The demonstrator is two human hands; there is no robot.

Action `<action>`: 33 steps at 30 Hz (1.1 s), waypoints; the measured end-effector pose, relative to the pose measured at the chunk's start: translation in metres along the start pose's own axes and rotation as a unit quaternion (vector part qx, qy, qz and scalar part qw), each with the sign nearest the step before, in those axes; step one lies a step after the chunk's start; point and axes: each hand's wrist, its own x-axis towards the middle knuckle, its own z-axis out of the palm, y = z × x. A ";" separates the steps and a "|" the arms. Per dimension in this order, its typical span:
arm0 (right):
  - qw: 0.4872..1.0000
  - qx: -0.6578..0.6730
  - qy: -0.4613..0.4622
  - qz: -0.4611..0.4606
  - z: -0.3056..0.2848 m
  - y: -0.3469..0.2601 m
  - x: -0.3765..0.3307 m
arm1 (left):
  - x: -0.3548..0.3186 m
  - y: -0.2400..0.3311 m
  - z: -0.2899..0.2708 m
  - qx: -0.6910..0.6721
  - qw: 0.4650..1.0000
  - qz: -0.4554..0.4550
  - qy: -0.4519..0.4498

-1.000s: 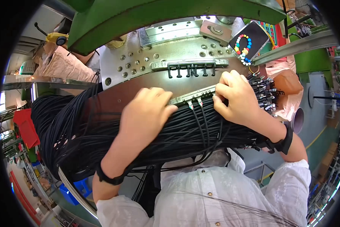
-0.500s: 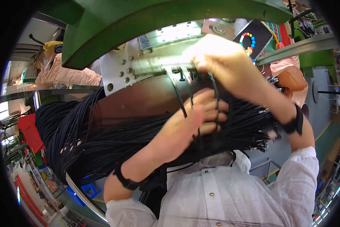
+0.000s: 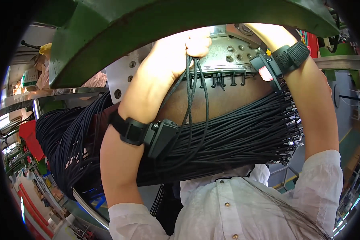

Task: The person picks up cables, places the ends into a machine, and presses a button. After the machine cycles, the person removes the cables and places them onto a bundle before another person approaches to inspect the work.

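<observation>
- Head view: the left hand (image 3: 176, 50) is raised high, fist closed tight around a few black cables (image 3: 196, 104) that hang down from it in long loops.
- Those loose cables drop across the brown board (image 3: 228, 100) and run down into the big bundle of black cables (image 3: 228, 140) lying across the person's lap area, plug ends fanned out on the right.
- The right hand itself is hidden behind the green machine arch (image 3: 148, 24); only the right forearm (image 3: 312, 116) and its black wristband (image 3: 290, 58) show, so I cannot tell whether that hand is shut on anything.
- Just under the left fist sits a row of small black pegs (image 3: 224, 80) on the grey metal plate (image 3: 228, 50), and the held cables hang close beside the leftmost pegs.
- A black wrist device (image 3: 148, 134) is strapped to the left forearm, pressing against the bundle.
- My read on doing this well: keep the fist firm so none of the few strands slip back into the mass, and lift them straight up so they come free without dragging neighbours.
- Judging from the loops, there is slack to manage; drawing it taut before bringing the ends to the pegs should stop tangles.
- The risk looks to be the wrist device snagging strands of the bundle, so the left forearm wants to stay lifted off the pile.
- White shirt (image 3: 236, 208) fills the bottom; a red bin (image 3: 30, 140) sits off to the left.
</observation>
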 end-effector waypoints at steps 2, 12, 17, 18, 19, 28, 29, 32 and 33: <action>0.999 0.017 -0.035 -0.011 0.013 -0.001 -0.003 | 0.003 -0.004 0.012 0.119 0.985 0.017 0.123; 0.983 0.069 -0.129 -0.109 0.019 -0.023 -0.027 | -0.026 0.008 -0.009 0.907 0.114 0.357 0.189; 0.984 0.078 -0.125 -0.100 0.019 -0.017 -0.027 | -0.020 0.010 -0.003 0.858 0.203 0.446 0.154; 0.986 0.080 -0.112 -0.089 0.020 -0.017 -0.024 | -0.020 0.012 -0.005 0.852 0.190 0.468 0.138; 0.988 0.084 -0.103 -0.080 0.022 -0.016 -0.023 | -0.019 0.013 -0.007 0.845 0.175 0.490 0.121; 0.993 0.101 -0.054 -0.001 0.031 -0.010 -0.013 | -0.026 0.011 -0.023 0.912 0.171 0.303 0.219; 0.994 0.101 -0.052 0.005 0.030 -0.008 -0.013 | -0.024 0.012 -0.025 0.906 0.186 0.308 0.223; 0.993 0.108 -0.043 0.012 0.033 -0.009 -0.011 | -0.024 0.013 -0.025 0.899 0.217 0.304 0.230; 0.993 0.108 -0.043 0.013 0.033 -0.010 -0.011 | -0.023 0.012 -0.023 0.895 0.236 0.301 0.230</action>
